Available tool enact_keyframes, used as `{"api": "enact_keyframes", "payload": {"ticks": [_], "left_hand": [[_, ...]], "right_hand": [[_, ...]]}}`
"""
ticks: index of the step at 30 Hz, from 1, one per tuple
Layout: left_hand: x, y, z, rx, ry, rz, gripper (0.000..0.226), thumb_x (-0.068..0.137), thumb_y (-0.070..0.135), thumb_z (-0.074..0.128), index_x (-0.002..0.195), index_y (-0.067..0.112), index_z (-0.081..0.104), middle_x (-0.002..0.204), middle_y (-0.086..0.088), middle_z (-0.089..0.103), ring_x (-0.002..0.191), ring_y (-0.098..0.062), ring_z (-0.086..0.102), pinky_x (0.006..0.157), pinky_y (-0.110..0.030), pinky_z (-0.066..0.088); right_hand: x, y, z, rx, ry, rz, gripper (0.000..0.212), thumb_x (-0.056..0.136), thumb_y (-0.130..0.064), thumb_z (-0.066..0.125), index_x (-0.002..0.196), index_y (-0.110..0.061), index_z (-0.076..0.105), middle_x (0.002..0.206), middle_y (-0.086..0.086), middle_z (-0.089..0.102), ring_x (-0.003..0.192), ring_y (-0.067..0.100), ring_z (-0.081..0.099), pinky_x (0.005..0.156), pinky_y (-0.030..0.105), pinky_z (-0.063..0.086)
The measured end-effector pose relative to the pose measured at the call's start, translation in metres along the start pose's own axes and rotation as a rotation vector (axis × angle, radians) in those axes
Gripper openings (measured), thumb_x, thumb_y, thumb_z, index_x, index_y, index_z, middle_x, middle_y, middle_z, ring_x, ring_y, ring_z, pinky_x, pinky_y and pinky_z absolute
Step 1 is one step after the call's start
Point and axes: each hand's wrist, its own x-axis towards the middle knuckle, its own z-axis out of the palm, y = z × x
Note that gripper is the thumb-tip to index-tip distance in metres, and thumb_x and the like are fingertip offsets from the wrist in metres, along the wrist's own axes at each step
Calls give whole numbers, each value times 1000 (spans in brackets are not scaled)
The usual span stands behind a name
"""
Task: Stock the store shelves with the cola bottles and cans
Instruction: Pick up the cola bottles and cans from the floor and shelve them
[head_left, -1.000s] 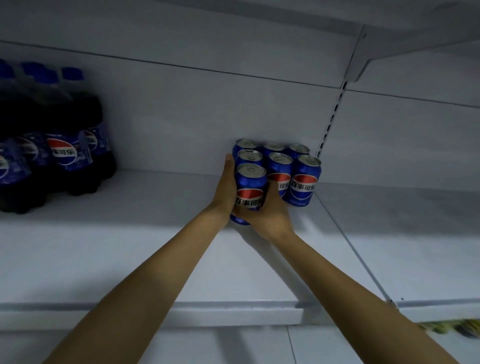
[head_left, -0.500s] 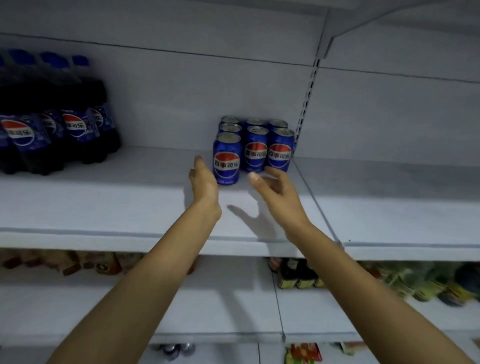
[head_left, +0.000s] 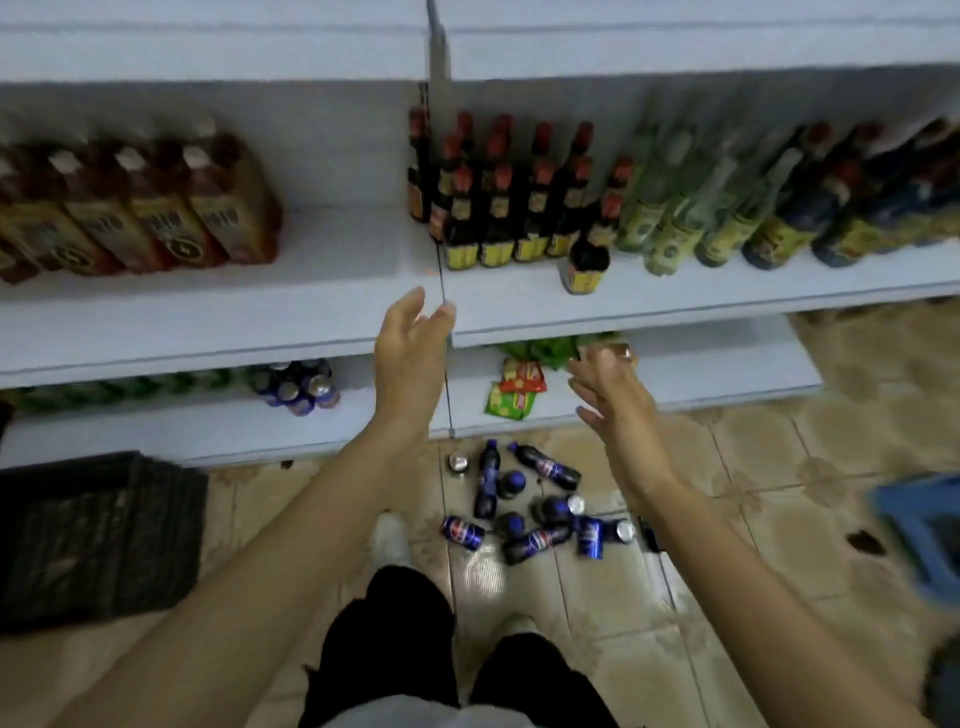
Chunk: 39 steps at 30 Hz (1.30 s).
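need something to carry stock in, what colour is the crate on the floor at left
Black; the crate shows best in the head view.

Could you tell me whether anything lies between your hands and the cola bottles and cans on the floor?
Nothing visible does. The left hand and right hand hang open above the cola bottles and cans, which lie exposed on the floor tiles before the bottom shelf.
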Motion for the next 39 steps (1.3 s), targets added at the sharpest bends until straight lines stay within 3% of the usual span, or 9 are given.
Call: {"api": "enact_keyframes", "payload": {"ticks": [4, 10, 16, 20, 25, 29, 32, 36, 39], "left_hand": [[-11, -88, 7, 266, -176, -83, 50, 90, 21, 64, 136, 18, 45, 130, 9, 47, 122, -9, 45, 99, -26, 38], [-3, -238, -17, 516, -433, -480, 49, 83, 13, 72, 127, 19, 50, 128, -1, 52, 110, -13, 50, 90, -26, 40], [6, -406, -58, 686, -527, -777, 58, 84, 16, 71, 135, 12, 45, 135, -7, 49, 120, -24, 51, 99, -42, 45], [21, -512, -69, 754, -563, -876, 61, 83, 20, 73, 136, 14, 43, 134, -5, 48, 112, -17, 48, 86, -31, 43], [66, -641, -70, 1068, -629, -619, 82, 78, 26, 76, 145, 14, 31, 143, -12, 40, 128, -29, 43, 99, -36, 42], [106, -725, -69, 1375, -685, -248, 98, 75, 27, 76, 151, 18, 15, 157, -11, 13, 141, -31, 20, 109, -46, 29], [138, -771, -72, 1470, -758, 16, 100, 72, 35, 78, 151, 20, 17, 159, -5, 12, 145, -26, 13, 114, -44, 15], [164, -811, -74, 1540, -870, 254, 94, 73, 37, 75, 150, 20, 23, 159, -3, 17, 143, -25, 18, 113, -41, 16], [177, -820, -68, 1560, -949, 250, 84, 75, 39, 73, 145, 20, 31, 148, -7, 34, 129, -29, 39, 102, -42, 34]], "right_hand": [[-18, 80, -42, -58, 100, 223, 85, 63, -79, 59, 133, -33, 50, 135, -5, 55, 124, 13, 52, 111, 44, 37], [-10, 211, -53, -57, 171, 451, 42, 85, -31, 66, 123, -18, 55, 96, -14, 64, 79, -14, 62, 68, 8, 49], [29, 366, -46, -99, 169, 739, 58, 79, -44, 73, 128, -20, 53, 105, -7, 65, 95, 8, 63, 68, 22, 48], [60, 470, -28, -268, 67, 809, 68, 71, -48, 78, 127, -20, 54, 114, 2, 67, 101, 17, 63, 80, 30, 52], [105, 587, 15, -648, -256, 749, 75, 72, -59, 74, 132, -23, 48, 120, 0, 58, 111, 19, 56, 89, 30, 46], [140, 663, 49, -855, -278, 520, 80, 78, -48, 73, 142, -20, 33, 134, 8, 51, 117, 26, 53, 86, 33, 45], [164, 709, 71, -1023, -248, 451, 84, 80, -43, 73, 145, -19, 25, 140, 10, 43, 120, 29, 50, 90, 40, 48], [183, 750, 82, -882, -120, 504, 91, 79, -36, 76, 149, -21, 19, 143, 12, 39, 121, 29, 50, 93, 40, 47], [187, 765, 84, -807, -135, 511, 96, 78, -30, 77, 151, -22, 15, 140, 12, 43, 122, 28, 49, 94, 37, 44]]}}
